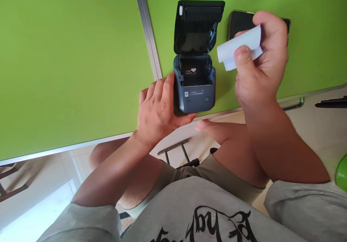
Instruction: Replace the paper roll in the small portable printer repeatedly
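A small dark blue-grey label printer (pixel 196 102) rests near the front edge of the green table, its black lid (pixel 193 28) swung up and back. Its paper bay shows no roll inside; a printed sticker and a power button are on the front part. My left hand (pixel 158 108) grips the printer's left side with the fingers and its front edge with the thumb. To the right of the printer, my right hand (pixel 261 68) pinches a white paper roll (pixel 234 48) above the table, a loose end hanging below it. The roll is apart from the printer.
Behind my right hand lies a flat black object (pixel 240 23), partly hidden, perhaps a phone. A metal seam (pixel 148 25) runs across the green tabletop (pixel 67 61) left of the printer. My legs are under the table's front edge, and a green round thing (pixel 342 173) stands at far right.
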### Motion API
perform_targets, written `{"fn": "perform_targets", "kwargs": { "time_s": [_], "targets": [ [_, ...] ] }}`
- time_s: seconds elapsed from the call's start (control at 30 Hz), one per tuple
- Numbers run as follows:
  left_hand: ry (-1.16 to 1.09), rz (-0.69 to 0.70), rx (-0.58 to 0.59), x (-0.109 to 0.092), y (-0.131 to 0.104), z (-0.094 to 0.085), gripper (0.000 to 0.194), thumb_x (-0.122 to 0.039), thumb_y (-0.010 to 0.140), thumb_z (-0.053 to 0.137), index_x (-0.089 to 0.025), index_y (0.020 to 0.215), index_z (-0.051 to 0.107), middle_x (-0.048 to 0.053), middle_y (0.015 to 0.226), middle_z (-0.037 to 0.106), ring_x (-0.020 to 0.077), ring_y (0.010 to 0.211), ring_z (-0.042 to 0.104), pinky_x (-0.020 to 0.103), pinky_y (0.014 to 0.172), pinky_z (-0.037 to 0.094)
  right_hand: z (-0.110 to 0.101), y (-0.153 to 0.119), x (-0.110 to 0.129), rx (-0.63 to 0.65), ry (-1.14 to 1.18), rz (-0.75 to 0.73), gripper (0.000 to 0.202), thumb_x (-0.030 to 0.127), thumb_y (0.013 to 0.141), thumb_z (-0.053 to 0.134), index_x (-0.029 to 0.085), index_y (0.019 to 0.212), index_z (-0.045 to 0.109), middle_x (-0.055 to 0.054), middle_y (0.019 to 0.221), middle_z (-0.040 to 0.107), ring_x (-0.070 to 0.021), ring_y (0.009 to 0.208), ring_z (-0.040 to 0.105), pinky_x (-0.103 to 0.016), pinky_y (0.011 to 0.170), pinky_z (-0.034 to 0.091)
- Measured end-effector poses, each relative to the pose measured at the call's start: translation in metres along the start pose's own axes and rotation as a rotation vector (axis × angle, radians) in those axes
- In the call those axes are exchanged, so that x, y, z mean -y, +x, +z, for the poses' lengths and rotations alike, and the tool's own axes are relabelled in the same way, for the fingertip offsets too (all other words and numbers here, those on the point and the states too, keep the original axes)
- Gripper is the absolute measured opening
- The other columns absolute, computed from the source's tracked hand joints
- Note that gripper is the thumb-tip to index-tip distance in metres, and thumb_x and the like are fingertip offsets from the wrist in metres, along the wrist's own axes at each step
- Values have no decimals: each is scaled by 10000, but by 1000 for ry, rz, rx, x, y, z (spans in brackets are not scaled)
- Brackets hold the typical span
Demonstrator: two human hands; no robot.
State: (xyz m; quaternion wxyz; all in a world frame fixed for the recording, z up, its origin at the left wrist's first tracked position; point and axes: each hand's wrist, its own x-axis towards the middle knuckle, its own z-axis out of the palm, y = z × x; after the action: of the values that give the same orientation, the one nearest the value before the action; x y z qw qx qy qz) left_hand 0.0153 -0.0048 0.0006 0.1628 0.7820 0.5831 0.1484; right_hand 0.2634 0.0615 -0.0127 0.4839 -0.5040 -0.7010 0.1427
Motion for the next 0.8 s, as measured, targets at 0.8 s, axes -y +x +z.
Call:
{"fn": "perform_targets", "kwargs": {
  "time_s": [0.8],
  "targets": [
    [1,6,11,-1,-1,-1,1125,-957,806,477,-125,1562,430,243,1434,630,443,1277,607,543,1028,478,5,-7,22,106,-191,5,205,435,955,604,307,1114,577,-58,1118,739,-235,964,715,-426,861,619]
  ]
}}
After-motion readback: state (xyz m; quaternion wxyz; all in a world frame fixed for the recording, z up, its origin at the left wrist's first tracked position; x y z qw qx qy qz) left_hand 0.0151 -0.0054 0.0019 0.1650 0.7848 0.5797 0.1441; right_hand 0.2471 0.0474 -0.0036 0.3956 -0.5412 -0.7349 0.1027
